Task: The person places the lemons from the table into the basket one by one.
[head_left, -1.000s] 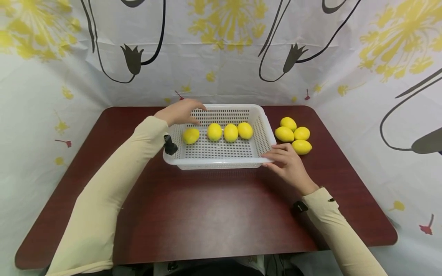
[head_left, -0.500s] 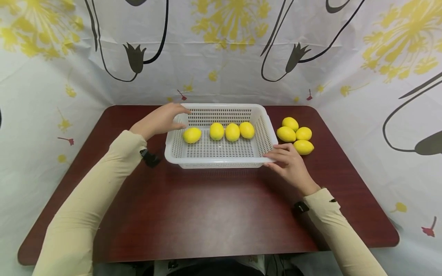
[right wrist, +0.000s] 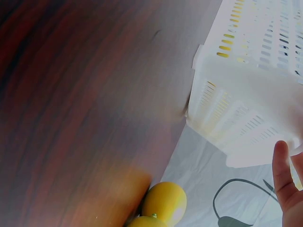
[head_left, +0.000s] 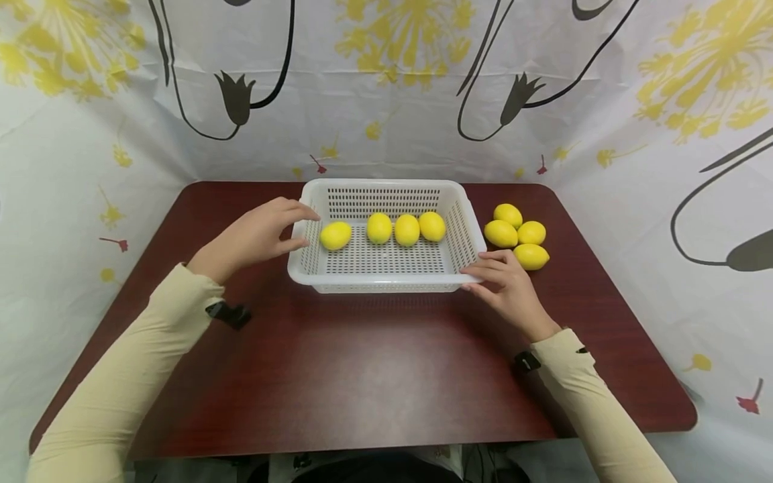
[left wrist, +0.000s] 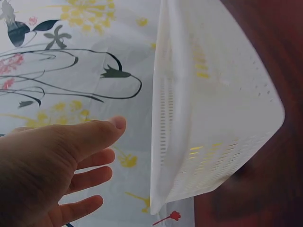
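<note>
Dark-red tabletop across frame; white basket at upper centre, four lemons inside. My left hand, fingers apart, near basket's left end; my right hand grips lower-right corner.

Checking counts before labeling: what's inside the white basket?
Inside the white basket: four lemons on its slotted floor, one apart at the left, three closer together toward the right. Floor patches directly under the lemons are covered, so can't be seen.
</note>
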`<action>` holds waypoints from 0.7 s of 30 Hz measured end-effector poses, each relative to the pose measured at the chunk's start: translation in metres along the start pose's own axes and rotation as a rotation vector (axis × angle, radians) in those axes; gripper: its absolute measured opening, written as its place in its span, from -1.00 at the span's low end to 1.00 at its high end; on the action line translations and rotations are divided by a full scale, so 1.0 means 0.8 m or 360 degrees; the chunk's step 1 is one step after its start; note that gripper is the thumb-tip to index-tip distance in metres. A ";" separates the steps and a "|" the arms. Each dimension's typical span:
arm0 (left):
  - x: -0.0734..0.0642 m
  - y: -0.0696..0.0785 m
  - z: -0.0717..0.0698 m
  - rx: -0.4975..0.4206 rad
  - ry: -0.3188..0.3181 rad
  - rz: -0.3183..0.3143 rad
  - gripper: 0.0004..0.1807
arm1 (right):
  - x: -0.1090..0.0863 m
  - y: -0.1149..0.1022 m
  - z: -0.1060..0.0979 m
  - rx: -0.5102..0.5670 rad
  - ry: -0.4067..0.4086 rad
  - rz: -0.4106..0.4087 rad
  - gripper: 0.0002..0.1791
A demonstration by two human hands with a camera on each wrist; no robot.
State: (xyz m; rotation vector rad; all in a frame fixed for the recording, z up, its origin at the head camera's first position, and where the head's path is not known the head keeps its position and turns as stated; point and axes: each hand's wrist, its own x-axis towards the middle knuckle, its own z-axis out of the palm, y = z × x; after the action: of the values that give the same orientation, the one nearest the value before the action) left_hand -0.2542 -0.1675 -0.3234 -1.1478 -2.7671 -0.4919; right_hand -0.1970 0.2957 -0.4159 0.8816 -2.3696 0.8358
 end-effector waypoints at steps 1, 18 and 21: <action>-0.005 0.002 0.001 0.0003 0.0018 0.0024 -0.49 | 0.000 0.000 0.000 0.0003 0.0000 -0.0001 -0.58; -0.070 0.021 0.042 -0.0025 0.0403 0.0307 -0.59 | 0.002 -0.005 -0.001 -0.0006 -0.0010 0.0004 -0.56; -0.075 0.022 0.050 -0.0013 0.0424 0.0311 -0.59 | 0.002 -0.004 -0.001 -0.0012 -0.0012 0.0005 -0.55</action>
State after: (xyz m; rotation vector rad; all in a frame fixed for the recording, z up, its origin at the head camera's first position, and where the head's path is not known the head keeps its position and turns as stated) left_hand -0.1984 -0.1827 -0.3694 -1.2375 -2.4023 -0.5866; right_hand -0.1955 0.2937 -0.4136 0.8795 -2.3801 0.8253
